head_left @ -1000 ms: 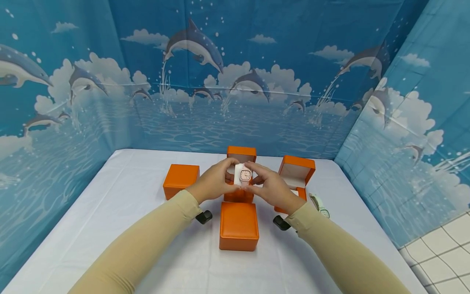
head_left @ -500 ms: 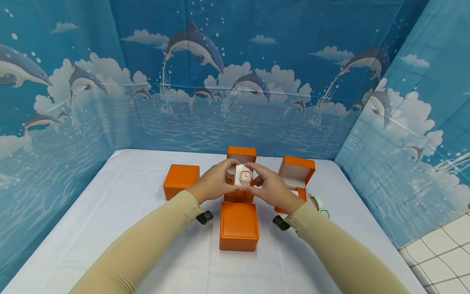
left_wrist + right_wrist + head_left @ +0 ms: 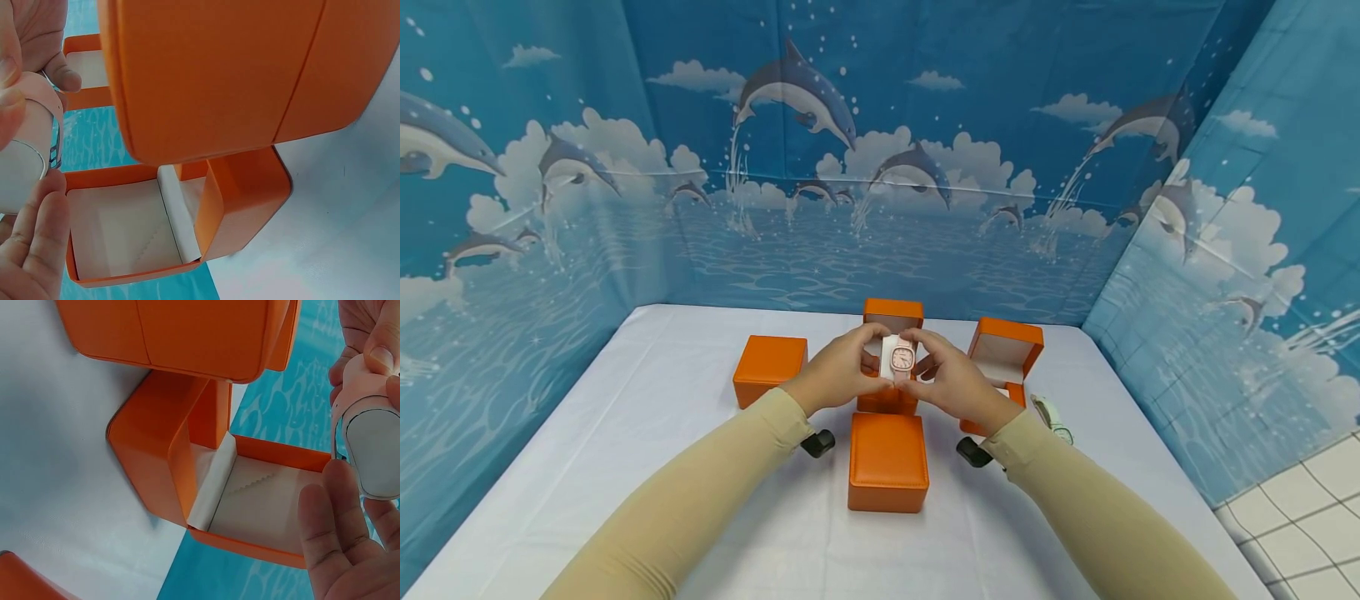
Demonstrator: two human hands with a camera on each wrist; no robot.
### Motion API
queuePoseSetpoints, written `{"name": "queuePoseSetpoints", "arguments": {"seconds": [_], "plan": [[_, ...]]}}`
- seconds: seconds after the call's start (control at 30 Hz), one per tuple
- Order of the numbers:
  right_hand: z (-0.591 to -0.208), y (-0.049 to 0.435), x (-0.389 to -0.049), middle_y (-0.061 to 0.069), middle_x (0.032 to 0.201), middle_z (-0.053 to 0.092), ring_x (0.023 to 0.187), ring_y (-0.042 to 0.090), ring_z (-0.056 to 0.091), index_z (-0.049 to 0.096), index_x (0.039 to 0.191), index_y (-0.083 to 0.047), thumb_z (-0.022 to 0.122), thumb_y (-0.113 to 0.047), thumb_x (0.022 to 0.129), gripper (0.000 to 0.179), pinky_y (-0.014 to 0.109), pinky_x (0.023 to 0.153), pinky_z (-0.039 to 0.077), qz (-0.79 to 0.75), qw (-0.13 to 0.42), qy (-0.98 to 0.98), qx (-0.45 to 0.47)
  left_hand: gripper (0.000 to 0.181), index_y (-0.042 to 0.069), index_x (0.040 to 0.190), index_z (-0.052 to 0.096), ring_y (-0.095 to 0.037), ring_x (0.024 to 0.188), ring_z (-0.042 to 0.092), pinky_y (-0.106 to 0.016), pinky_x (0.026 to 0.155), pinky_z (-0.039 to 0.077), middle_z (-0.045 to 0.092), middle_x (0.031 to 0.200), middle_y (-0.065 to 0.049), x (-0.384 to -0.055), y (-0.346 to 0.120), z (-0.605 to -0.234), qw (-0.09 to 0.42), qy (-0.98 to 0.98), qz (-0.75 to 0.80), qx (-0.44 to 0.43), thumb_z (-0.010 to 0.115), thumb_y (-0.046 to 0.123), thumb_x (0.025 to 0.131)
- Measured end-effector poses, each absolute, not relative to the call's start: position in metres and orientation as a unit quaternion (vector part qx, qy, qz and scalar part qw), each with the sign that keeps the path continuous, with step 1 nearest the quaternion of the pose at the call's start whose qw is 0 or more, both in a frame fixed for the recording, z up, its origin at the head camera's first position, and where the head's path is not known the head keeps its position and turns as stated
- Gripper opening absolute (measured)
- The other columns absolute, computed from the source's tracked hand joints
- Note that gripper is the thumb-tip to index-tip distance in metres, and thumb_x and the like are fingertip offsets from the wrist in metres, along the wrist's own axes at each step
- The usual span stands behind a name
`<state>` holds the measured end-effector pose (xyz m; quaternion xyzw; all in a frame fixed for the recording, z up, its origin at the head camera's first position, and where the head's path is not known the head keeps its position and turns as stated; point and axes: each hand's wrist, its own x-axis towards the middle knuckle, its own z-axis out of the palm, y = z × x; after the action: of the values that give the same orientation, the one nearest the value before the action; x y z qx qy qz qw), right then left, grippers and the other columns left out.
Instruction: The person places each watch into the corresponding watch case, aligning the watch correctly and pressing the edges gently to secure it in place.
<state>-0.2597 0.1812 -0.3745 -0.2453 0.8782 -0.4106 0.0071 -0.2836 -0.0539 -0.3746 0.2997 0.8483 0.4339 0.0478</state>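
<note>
In the head view, a pink watch (image 3: pixel 902 359) with a squarish face is wrapped round a white cushion (image 3: pixel 887 360). My left hand (image 3: pixel 841 372) grips the cushion's left end between thumb and fingers. From the other side my right hand (image 3: pixel 953 380) pinches the pink watch and cushion at the strap, thumb below and fingers above. Both are held over an orange watch box (image 3: pixel 887 402) whose lid stands up behind. The right wrist view shows the cushion's pale rounded end (image 3: pixel 377 453) with the pink strap around it.
A closed orange box (image 3: pixel 889 454) stands in front of the hands, another closed box (image 3: pixel 771 358) to the left. At the right is a second box with its lid raised (image 3: pixel 1006 337). Beside it lies a pale green watch (image 3: pixel 1052 419) on the white tablecloth (image 3: pixel 700 467).
The cushion and pink watch have shifted very slightly to the right between the fingers. Both hands keep their hold, and the boxes have not moved.
</note>
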Motion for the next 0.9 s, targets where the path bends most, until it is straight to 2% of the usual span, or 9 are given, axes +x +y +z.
{"name": "queuePoseSetpoints", "arguments": {"seconds": [0.2,0.6,0.77,0.9], "plan": [[-0.3734,0.1806,-0.2595,0.006,0.157,0.046,0.105,0.021,0.068,0.045,0.156,-0.022,0.081,-0.024,0.095,0.071,0.043,0.096,0.061,-0.413,0.016,0.879,-0.236,0.071,0.015,0.151,0.047,-0.013,0.108,0.071,-0.030,0.091,0.063,0.061,0.139,-0.003,-0.2841,-0.0538,-0.3747,0.048,0.850,0.431,0.300,0.084,0.020,0.092],[-0.3747,0.1803,-0.2598,0.007,0.156,0.045,0.103,0.021,0.067,0.044,0.156,-0.022,0.081,-0.025,0.096,0.071,0.040,0.094,0.060,-0.425,0.017,0.873,-0.239,0.072,0.012,0.152,0.046,-0.014,0.109,0.071,-0.030,0.092,0.063,0.060,0.140,-0.005,-0.2832,-0.0526,-0.3739,0.052,0.844,0.440,0.302,0.084,0.018,0.092],[-0.3747,0.1807,-0.2594,0.006,0.156,0.046,0.103,0.021,0.067,0.045,0.156,-0.022,0.081,-0.025,0.095,0.070,0.042,0.094,0.060,-0.422,0.009,0.873,-0.246,0.070,0.013,0.150,0.047,-0.014,0.107,0.071,-0.030,0.092,0.063,0.061,0.139,-0.004,-0.2832,-0.0528,-0.3725,0.047,0.846,0.435,0.305,0.084,0.019,0.091],[-0.3758,0.1808,-0.2595,0.006,0.158,0.046,0.104,0.021,0.068,0.044,0.158,-0.020,0.080,-0.024,0.096,0.071,0.049,0.096,0.060,-0.414,-0.004,0.872,-0.260,0.071,0.014,0.150,0.047,-0.014,0.109,0.072,-0.030,0.092,0.063,0.061,0.139,-0.003,-0.2838,-0.0543,-0.3724,0.050,0.847,0.433,0.303,0.085,0.020,0.091]]}}
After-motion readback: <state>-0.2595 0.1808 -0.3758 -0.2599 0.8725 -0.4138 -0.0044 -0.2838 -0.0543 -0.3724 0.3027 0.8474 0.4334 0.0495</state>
